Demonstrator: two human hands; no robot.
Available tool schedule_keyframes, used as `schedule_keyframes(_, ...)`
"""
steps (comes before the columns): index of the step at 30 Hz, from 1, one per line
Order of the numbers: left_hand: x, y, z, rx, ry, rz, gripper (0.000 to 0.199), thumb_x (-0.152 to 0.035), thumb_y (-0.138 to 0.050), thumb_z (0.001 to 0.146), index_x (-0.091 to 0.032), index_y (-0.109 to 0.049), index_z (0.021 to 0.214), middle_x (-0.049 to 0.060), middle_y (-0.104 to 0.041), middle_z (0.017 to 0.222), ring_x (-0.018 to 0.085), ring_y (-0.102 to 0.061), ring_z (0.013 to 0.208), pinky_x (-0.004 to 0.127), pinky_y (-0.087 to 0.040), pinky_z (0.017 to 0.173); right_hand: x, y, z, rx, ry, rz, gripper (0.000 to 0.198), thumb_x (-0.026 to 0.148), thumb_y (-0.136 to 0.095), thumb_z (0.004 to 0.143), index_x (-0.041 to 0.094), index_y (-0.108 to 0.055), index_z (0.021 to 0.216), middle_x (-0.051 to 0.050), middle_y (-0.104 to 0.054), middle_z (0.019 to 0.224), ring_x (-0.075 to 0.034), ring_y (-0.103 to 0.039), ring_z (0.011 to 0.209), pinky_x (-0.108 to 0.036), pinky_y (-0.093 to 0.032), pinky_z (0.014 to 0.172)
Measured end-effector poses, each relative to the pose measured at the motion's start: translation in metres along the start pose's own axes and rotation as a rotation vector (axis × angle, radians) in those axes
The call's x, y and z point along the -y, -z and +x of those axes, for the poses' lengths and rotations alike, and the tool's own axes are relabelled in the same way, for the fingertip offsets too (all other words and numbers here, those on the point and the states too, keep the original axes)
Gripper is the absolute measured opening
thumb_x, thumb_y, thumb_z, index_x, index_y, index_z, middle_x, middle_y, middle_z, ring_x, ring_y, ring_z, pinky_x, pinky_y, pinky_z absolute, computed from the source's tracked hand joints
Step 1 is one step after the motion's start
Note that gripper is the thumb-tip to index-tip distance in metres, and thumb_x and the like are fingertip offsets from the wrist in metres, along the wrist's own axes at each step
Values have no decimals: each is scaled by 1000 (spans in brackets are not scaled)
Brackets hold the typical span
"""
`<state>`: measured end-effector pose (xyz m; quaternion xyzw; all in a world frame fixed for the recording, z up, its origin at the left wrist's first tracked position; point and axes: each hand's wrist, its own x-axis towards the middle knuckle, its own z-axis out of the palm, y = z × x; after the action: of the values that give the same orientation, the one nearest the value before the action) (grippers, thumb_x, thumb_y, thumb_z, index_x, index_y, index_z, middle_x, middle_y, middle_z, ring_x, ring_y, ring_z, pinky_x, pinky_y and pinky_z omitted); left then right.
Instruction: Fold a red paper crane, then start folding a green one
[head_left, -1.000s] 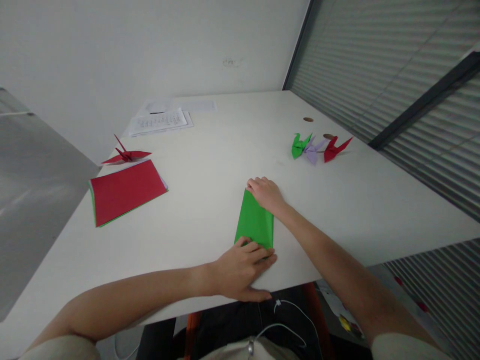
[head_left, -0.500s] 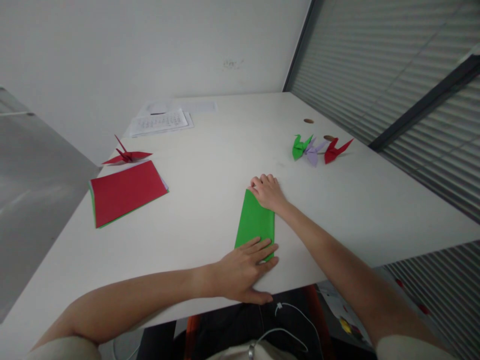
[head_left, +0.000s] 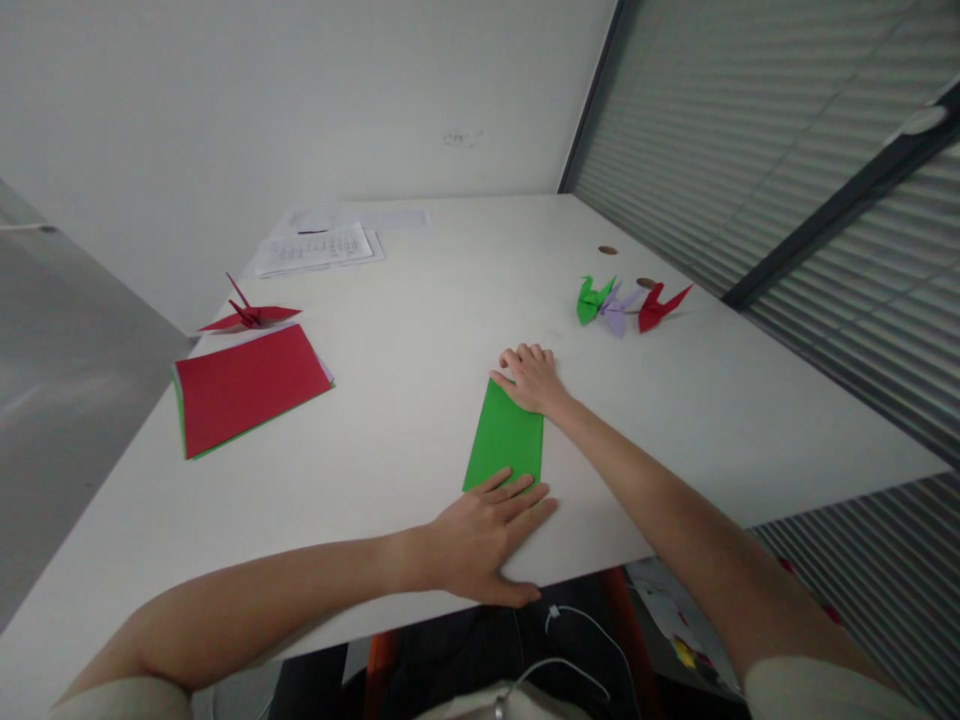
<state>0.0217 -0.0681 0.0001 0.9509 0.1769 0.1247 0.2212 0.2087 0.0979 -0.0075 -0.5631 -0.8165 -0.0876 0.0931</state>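
A green sheet of origami paper (head_left: 505, 437), folded into a long shape, lies flat on the white table in front of me. My left hand (head_left: 486, 535) rests palm down across its near end, fingers stretched and thumb apart, hiding that edge. At the far end is my right hand (head_left: 531, 378), its thumb lying along the paper's top edge. The other fingers of that hand are bent, touching the table beyond the paper, with a gap between them and the thumb.
On the left, a red paper crane (head_left: 251, 315) sits behind a stack of coloured paper (head_left: 255, 385) topped with red. Green (head_left: 592, 300), lilac (head_left: 613, 312) and red (head_left: 660, 308) cranes stand at right. Written sheets (head_left: 319, 250) lie far back. Blinds (head_left: 750, 150) border the right side.
The right thumb has spread slightly away from its fingers. My left fingers now cover the paper's near end more fully, and the narrow strip along its right edge no longer shows. The view shifted slightly.
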Motion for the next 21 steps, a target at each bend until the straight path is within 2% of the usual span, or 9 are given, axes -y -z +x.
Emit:
schedule_keyframes(2, 0, -1, 0, -6, 8, -14, 96, -60, -60, 79, -8, -24, 151, 19, -34, 154, 36, -34, 141, 50, -20, 119, -2, 0, 1, -8, 0, -6, 44, 58, -36, 95, 21, -58, 103, -11, -60, 102, -29, -46, 96, -39, -26, 81)
schedule_keyframes(6, 0, -3, -1, -17, 4, -10, 85, -59, -58, 80, -9, -36, 146, 18, -33, 155, 36, -33, 142, 50, -19, 120, -8, 0, 7, -14, -18, -24, 48, 59, -32, 96, 21, -59, 105, -12, -60, 101, -29, -46, 95, -39, -25, 81)
schedule_keyframes(11, 2, -1, 0, 5, 9, -34, 101, -61, -60, 78, -7, -18, 153, 19, -34, 154, 35, -35, 141, 50, -22, 119, -17, -2, 14, -34, -37, -6, 48, 57, -30, 97, 20, -61, 100, -11, -62, 98, -29, -48, 95, -40, -26, 81)
schedule_keyframes(14, 3, 0, 0, 1, -8, -26, 99, -62, -59, 80, -7, -20, 152, 20, -33, 154, 34, -34, 141, 50, -23, 119, -19, 1, 15, -68, -55, 46, 47, 52, -28, 99, 20, -62, 94, -10, -63, 95, -28, -48, 93, -40, -28, 82)
schedule_keyframes(18, 4, -2, -1, -5, -25, -3, 92, -62, -55, 82, -6, -28, 150, 21, -30, 155, 36, -33, 142, 51, -22, 119, 0, 17, -3, -294, -245, 152, 47, 47, -25, 100, 20, -64, 99, -12, -61, 98, -28, -48, 95, -40, -32, 82)
schedule_keyframes(19, 5, -2, -1, -2, -23, -6, 92, -63, -54, 82, -6, -28, 150, 21, -30, 155, 36, -33, 142, 51, -22, 119, 9, 21, -12, -331, -243, 177, 47, 48, -25, 100, 20, -63, 103, -12, -60, 102, -29, -48, 98, -41, -33, 83)
schedule_keyframes(21, 4, -2, -1, 2, -21, -10, 92, -63, -54, 82, -5, -29, 150, 21, -31, 154, 35, -33, 142, 49, -21, 120, 31, 29, -34, -307, -151, 222, 48, 52, -27, 99, 21, -62, 111, -13, -57, 111, -28, -48, 104, -42, -34, 89)
